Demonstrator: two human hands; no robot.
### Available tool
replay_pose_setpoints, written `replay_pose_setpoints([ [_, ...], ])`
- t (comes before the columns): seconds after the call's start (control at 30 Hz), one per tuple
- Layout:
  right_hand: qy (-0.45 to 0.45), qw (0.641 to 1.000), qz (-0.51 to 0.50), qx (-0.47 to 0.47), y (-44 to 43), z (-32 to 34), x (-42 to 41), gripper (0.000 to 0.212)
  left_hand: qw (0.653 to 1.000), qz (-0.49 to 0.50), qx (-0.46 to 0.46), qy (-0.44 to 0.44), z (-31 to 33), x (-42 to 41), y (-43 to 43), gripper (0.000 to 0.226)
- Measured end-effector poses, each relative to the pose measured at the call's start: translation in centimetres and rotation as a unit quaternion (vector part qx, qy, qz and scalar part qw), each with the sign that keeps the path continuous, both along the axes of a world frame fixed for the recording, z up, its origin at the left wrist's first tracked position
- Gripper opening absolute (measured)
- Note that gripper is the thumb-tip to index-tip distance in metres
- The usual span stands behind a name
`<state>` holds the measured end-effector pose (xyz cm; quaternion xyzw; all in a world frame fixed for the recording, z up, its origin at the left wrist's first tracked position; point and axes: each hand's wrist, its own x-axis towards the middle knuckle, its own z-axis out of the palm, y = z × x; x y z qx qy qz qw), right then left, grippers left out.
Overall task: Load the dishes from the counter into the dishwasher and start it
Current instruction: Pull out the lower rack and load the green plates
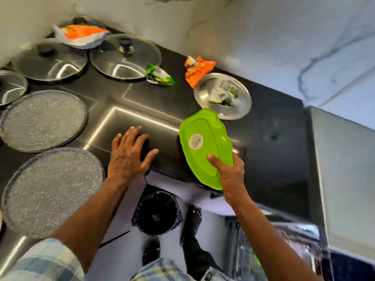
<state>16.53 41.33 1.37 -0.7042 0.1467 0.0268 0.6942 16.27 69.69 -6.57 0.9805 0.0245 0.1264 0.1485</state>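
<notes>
In the head view, your right hand (229, 171) grips the near end of the green dish (205, 147). The thumb lies across its stickered underside and the fingers are curled behind it. The dish is tipped up on edge over the counter (274, 159) lip, probably so it can swing down toward five o'clock. Something like a wire rack (284, 240) shows there, too blurred to be sure of.

Your left hand (127, 153) lies flat and open on the counter at nine o'clock of the dish, fingers spread and holding nothing. You appear to be bracing yourself with it.

Much remains on the counter:
- two textured round plates (43, 120) at eight to nine o'clock
- glass lids (125, 55) at eleven
- a steel lid (223, 96) at one, touching or just beside the dish's far tip, with a crumpled wrapper on it

Orange wrappers (197, 71) and a green wrapper (159, 75) lie among them. These are litter, not dishes.

A lined bin (156, 212) stands on the floor at six o'clock, just beside the downward path, so mind it.
</notes>
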Motion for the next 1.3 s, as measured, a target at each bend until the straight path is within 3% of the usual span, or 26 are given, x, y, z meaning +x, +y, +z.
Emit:
replay_pose_setpoints([
  [0.2,-0.023,0.984,-0.106,-0.141,-8.6,0.7,-14.5,0.034,0.991,-0.1,-0.066,-0.054,0.0,-5.3,-5.2,0.05],
  [0.33,0.013,0.952,-0.208,-0.223,-13.5,-1.4,-24.4,0.065,0.975,-0.208,-0.073,-0.042,-0.8,-10.6,-11.9,0.046],
  [0.4,0.034,0.936,-0.254,-0.241,-15.7,-2.5,-29.3,0.05,0.961,-0.258,-0.094,-0.007,-1.6,-13.5,-15.8,0.046],
  [0.57,0.092,0.907,-0.277,-0.303,-21.9,-6.0,-39.1,0.021,0.918,-0.33,-0.127,0.178,-4.7,-20.6,-25.0,0.062],
  [0.63,0.124,0.897,-0.278,-0.321,-24.9,-7.8,-41.6,0.025,0.898,-0.342,-0.125,0.247,-7.0,-23.0,-28.1,0.066],
  [0.77,0.194,0.887,-0.28,-0.311,-31.2,-11.8,-45.2,0.026,0.872,-0.295,-0.109,0.374,-11.3,-27.8,-33.9,0.068],
  [0.87,0.212,0.887,-0.278,-0.302,-36.5,-15.4,-46.9,0.033,0.855,-0.204,-0.116,0.462,-12.6,-30.1,-39.7,0.035],
  [1.0,0.199,0.886,-0.262,-0.327,-43.8,-20.6,-46.2,0.022,0.821,-0.086,-0.172,0.537,-19.4,-31.9,-45.3,0.014],
  [1.07,0.202,0.886,-0.266,-0.321,-46.9,-23.9,-44.9,0.024,0.803,-0.037,-0.165,0.571,-24.2,-32.0,-47.2,0.018],
  [1.2,0.183,0.892,-0.287,-0.297,-51.8,-33.3,-40.7,0.022,0.779,0.036,-0.204,0.591,-34.7,-31.1,-52.8,0.056],
  [1.3,0.147,0.892,-0.286,-0.317,-54.1,-40.0,-37.0,0.026,0.786,0.051,-0.246,0.564,-40.4,-29.6,-58.1,0.056],
])
